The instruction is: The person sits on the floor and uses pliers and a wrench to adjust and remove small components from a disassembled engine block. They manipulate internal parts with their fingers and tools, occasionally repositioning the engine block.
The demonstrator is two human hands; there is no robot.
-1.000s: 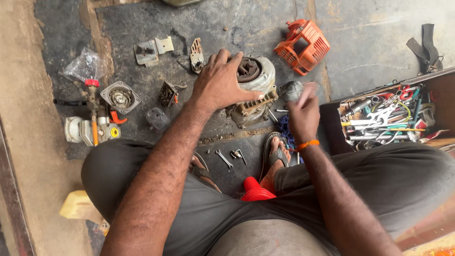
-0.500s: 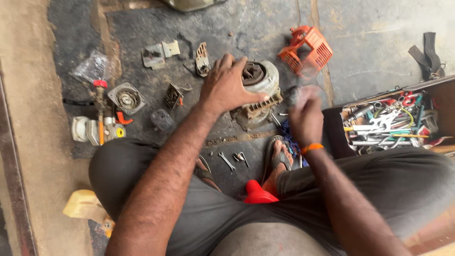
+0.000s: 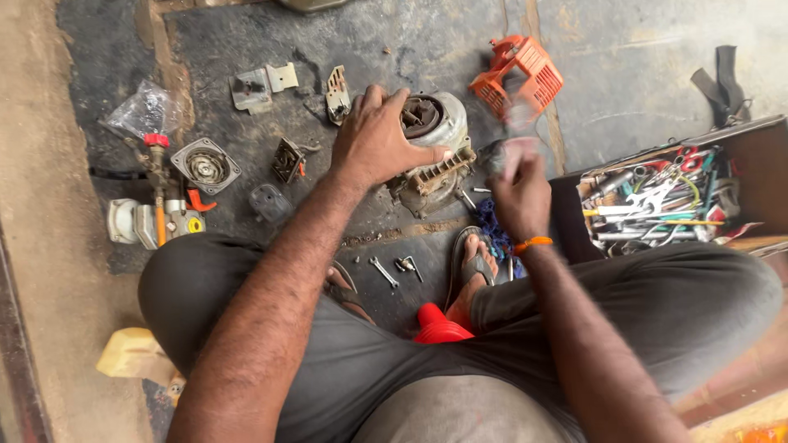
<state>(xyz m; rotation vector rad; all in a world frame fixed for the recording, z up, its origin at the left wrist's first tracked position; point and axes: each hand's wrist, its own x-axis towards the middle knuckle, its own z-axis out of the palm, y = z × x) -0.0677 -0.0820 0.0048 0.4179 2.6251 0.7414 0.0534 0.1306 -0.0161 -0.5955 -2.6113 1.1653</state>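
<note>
Engine block (image 3: 431, 156) of a small two-stroke motor, on the dark floor between the knees, steadied under the left hand (image 3: 373, 143) — fingers spread flat over the near side and top. Right hand (image 3: 519, 190) just right of the block, raised and motion-blurred, curled around a small dark object; grip closed, object not identifiable. Block's long axis roughly toward the orange plastic cover (image 3: 519, 75); left hand nearer. Open toolbox (image 3: 751, 164) at far right, crowded with wrenches and screwdrivers. Loose carburettor parts (image 3: 156, 217) at left, well apart; small spanner (image 3: 382, 271) near the sandalled foot (image 3: 474, 271).
</note>
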